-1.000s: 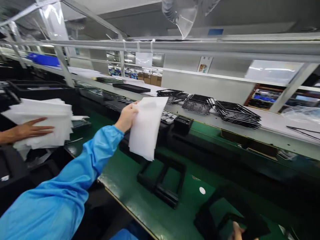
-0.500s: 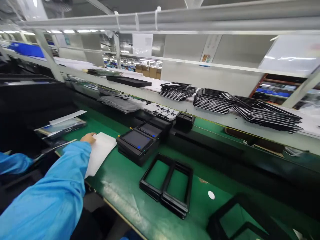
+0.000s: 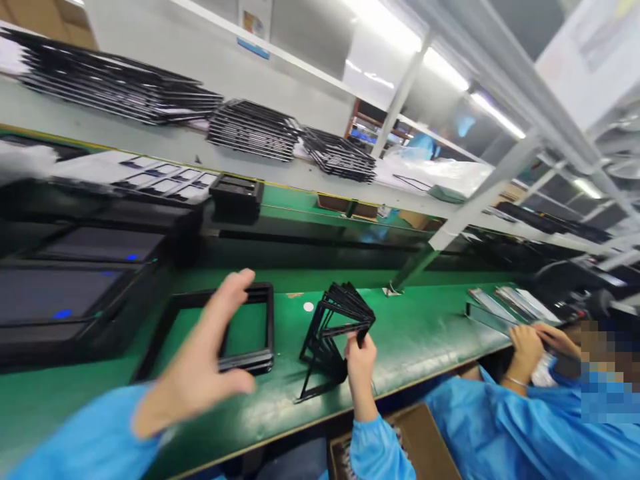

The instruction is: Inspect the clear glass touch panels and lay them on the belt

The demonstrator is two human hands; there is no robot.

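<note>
My left hand [image 3: 197,363] hovers open over the bench, fingers and thumb spread, with nothing in it. Behind and below it lie black rectangular frames [image 3: 267,310], partly covered by the hand. Further right, my right hand [image 3: 361,363] is closed on the near corner of a fanned stack of black frames [image 3: 345,303]. That stack stands tilted on the green bench top [image 3: 400,347]. Left of my left hand are black trays holding dark screen panels [image 3: 55,290] with blue dots.
Stacks of thin black frames [image 3: 253,127] line the shelf above. A small black box [image 3: 237,190] stands beneath them. At right, a co-worker's hands [image 3: 527,347] hold a flat panel near the bench edge. A cardboard box [image 3: 425,443] sits below the edge; a post [image 3: 415,273] rises from the bench.
My left hand has let go of the white sheets at the left and moved right. The view has swung right. My right hand, out of view half a second ago, now shows on the frames.
</note>
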